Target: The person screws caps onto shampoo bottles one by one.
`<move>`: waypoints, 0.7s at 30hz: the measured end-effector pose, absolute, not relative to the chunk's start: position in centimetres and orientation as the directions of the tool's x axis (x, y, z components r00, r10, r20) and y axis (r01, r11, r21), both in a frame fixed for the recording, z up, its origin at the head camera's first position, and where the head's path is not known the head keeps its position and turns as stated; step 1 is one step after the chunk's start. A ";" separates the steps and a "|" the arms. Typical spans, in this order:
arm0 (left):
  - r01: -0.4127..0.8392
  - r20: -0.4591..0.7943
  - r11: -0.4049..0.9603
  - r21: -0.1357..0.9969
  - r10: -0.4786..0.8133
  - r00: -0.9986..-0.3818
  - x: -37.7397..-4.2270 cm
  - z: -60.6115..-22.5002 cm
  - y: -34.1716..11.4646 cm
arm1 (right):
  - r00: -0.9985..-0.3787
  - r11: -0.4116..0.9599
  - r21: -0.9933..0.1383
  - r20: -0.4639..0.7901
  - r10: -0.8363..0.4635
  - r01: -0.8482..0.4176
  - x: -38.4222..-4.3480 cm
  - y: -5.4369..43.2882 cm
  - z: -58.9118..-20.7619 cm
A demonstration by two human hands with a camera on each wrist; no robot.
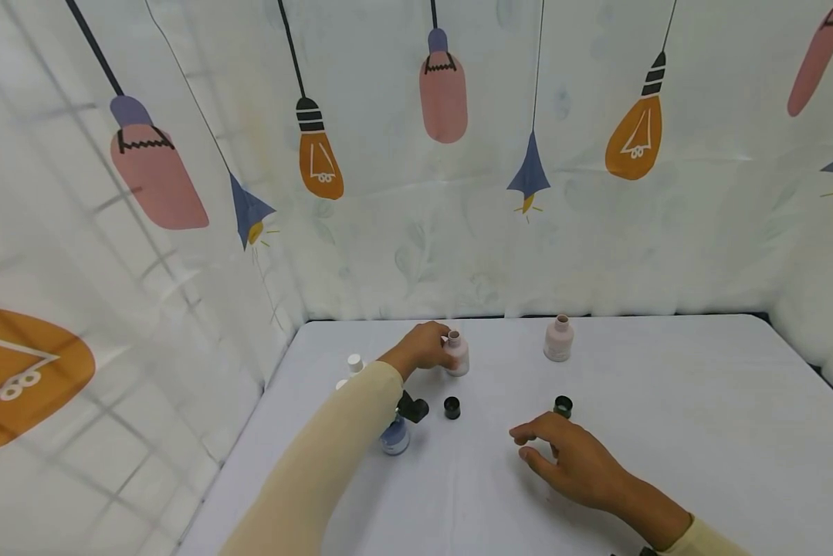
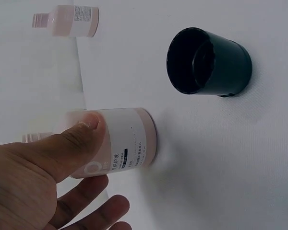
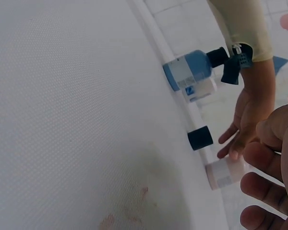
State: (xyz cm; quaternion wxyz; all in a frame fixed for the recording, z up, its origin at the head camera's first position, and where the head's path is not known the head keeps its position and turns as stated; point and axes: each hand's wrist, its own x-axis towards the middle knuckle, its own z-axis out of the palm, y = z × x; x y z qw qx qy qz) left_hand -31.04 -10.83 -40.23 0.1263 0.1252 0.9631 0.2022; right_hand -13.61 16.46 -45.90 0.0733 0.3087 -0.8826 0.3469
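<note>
Toward the back of the table, my left hand (image 1: 424,346) grips an uncapped pale pink bottle (image 1: 460,360) by its side. In the left wrist view the thumb lies across the bottle's label, while the other fingers are partly hidden beyond it. The bottle stands upright. A dark cap (image 1: 452,408) lies a little in front of it, hollow side up. My right hand (image 1: 583,467) hovers over the front right of the table with loosely bent fingers, holding nothing. Just beyond its knuckles sits another dark cap (image 1: 563,405), partly covered by the hand in the head view.
A second uncapped pink bottle (image 1: 559,341) stands at the back, right of centre. A blue bottle (image 1: 395,438) with a dark cap is beside the left forearm. White caps (image 1: 355,362) show behind that arm. Patterned cloth (image 1: 402,232) hangs behind the table.
</note>
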 end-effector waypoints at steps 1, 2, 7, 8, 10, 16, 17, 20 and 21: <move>0.193 -0.193 0.886 0.422 0.296 -0.935 -31.1 -40.2 -10.9 | -0.796 0.565 -0.566 0.348 -0.496 -0.600 -13.6 16.5 -45.9; 0.196 -0.194 0.884 0.424 0.300 -0.934 -31.0 -40.2 -10.9 | -0.793 0.562 -0.566 0.352 -0.497 -0.603 -13.6 16.5 -45.9; 0.234 -0.191 0.876 0.423 0.338 -0.922 -31.0 -40.2 -11.1 | -0.786 0.556 -0.560 0.368 -0.497 -0.614 -13.5 16.5 -46.0; 0.241 -0.189 0.872 0.426 0.346 -0.919 -31.0 -40.1 -11.1 | -0.789 0.560 -0.560 0.367 -0.494 -0.611 -13.5 16.5 -46.1; 0.238 -0.188 0.856 0.458 0.355 -0.916 -31.0 -40.0 -11.2 | -0.790 0.562 -0.559 0.368 -0.491 -0.610 -13.5 16.5 -46.1; 0.198 -0.178 0.764 0.614 0.379 -0.908 -30.6 -39.2 -11.3 | -0.787 0.558 -0.558 0.378 -0.487 -0.614 -13.6 16.6 -46.1; 0.190 -0.178 0.746 0.638 0.384 -0.906 -30.5 -39.1 -11.4 | -0.787 0.558 -0.559 0.377 -0.488 -0.614 -13.6 16.6 -46.1; 0.166 -0.177 0.689 0.705 0.398 -0.900 -30.2 -38.4 -11.6 | -0.790 0.561 -0.560 0.368 -0.491 -0.609 -13.7 16.6 -46.0; 0.160 -0.175 0.672 0.723 0.402 -0.899 -30.0 -38.2 -11.6 | -0.792 0.564 -0.559 0.363 -0.492 -0.607 -13.7 16.6 -46.0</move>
